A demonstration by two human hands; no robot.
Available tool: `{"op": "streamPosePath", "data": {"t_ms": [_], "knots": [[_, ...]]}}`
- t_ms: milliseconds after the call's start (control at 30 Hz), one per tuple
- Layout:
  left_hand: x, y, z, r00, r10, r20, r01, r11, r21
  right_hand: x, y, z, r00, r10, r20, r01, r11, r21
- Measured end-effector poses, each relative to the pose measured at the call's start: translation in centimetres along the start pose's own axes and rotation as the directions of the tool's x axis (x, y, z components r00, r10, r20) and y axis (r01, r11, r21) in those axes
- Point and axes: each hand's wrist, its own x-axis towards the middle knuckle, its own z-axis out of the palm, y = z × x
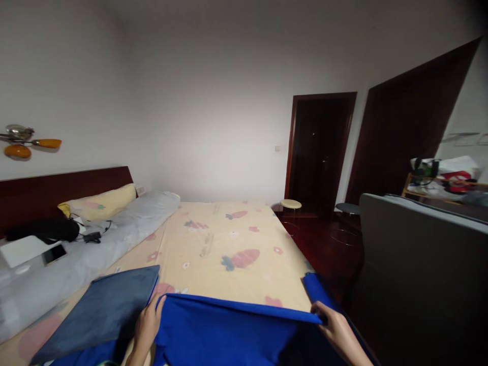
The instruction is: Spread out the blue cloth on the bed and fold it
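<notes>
Blue cloth (pixel 229 330) spreads over yellow carrot-print bed (pixel 229 239), apparently gripped by both hands.

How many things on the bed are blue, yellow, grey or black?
Blue: 1, the blue sheet held by left hand and right hand
Yellow: 1, pillow
Grey: 2, long bolster, folded cloth
Black: 1, bag
Total: 5
</notes>
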Motion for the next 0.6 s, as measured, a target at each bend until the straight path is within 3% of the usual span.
{"op": "streamPosePath", "data": {"t_ms": [100,233,367,467,600], "knots": [[0.4,-1.0,-0.2,0.981,-0.077,0.179,0.084,0.996,-0.037,0.0,-0.1,-1.5,0.998,-0.022,0.053,0.018,0.997,0.076],[1.4,-1.4,-1.5,0.88,-0.084,0.468,0.171,0.974,-0.147,0.0,0.1,-3.6,0.983,-0.061,0.172,0.015,0.966,0.257],[2.0,-2.1,-3.2,0.819,-0.079,0.569,0.218,0.959,-0.181,-0.3,1.6,-3.9,0.96,-0.059,0.273,-0.048,0.928,0.37],[1.5,-3.8,-3.8,0.763,-0.138,0.631,0.297,0.943,-0.152,-0.7,3.5,-2.2,0.972,0.005,0.233,-0.083,0.941,0.329],[-0.6,-7.5,-3.1,0.71,-0.265,0.653,0.329,0.944,0.025,-1.4,6.4,1.1,0.976,0.087,0.2,-0.1,0.994,0.054]]}}
